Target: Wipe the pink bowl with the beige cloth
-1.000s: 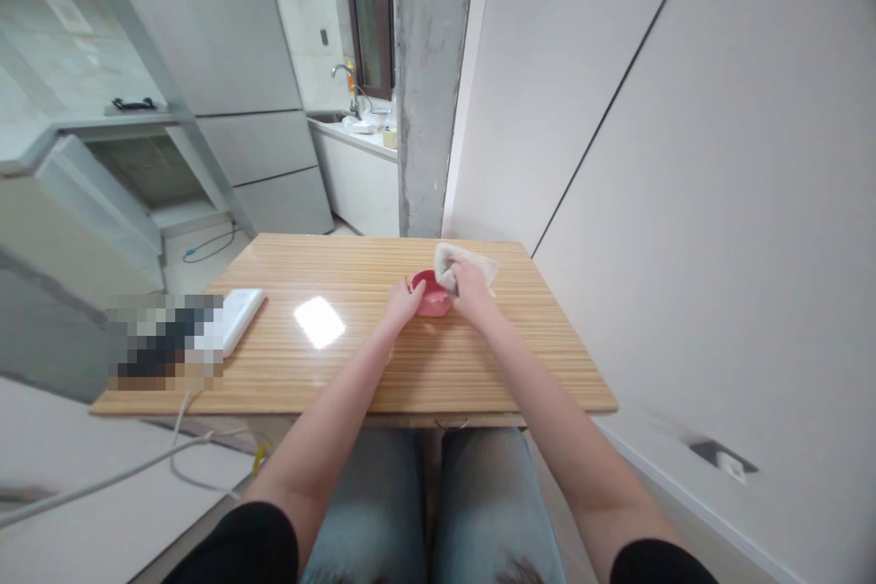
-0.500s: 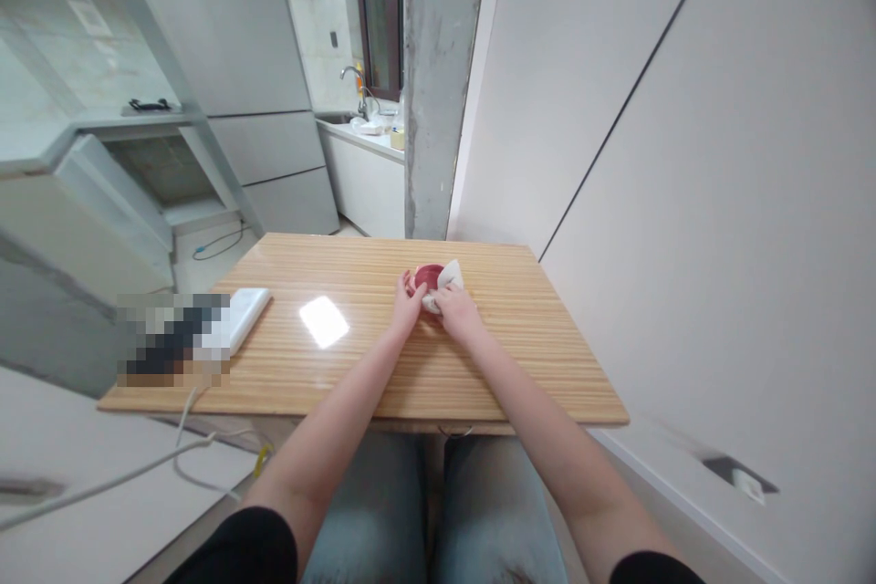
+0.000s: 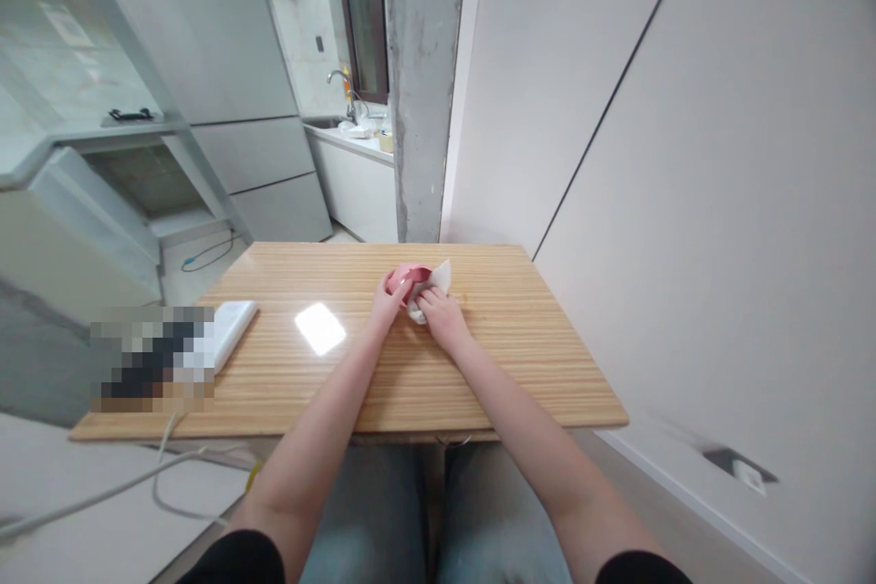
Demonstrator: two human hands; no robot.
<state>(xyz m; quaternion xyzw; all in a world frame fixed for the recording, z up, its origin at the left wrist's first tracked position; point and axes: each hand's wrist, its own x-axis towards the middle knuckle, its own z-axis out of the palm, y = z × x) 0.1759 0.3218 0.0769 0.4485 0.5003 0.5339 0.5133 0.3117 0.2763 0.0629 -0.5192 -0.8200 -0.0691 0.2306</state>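
Note:
A small pink bowl (image 3: 405,274) is tilted on its side above the wooden table (image 3: 356,392), its opening turned to the right. My left hand (image 3: 387,305) is closed around its left side, thumb over the near wall. Bunched in my right hand (image 3: 443,318) is a white cloth (image 3: 442,276), pressed against the bowl's opening. One corner of the cloth sticks up past my fingers. Whether it is fabric or paper I cannot tell, and part of the bowl's inside is hidden behind it.
On the table's left side lies a white flat box-like object (image 3: 236,328), beside a blurred-out patch. A white cable (image 3: 164,452) hangs off that edge. A white wall (image 3: 657,201) runs along the right, and a sink counter (image 3: 356,173) stands beyond the table.
The bowl has been turned, so more of its pink outside shows and less of its darker inside. The cloth has shifted with my right hand. The whole view has swung slightly.

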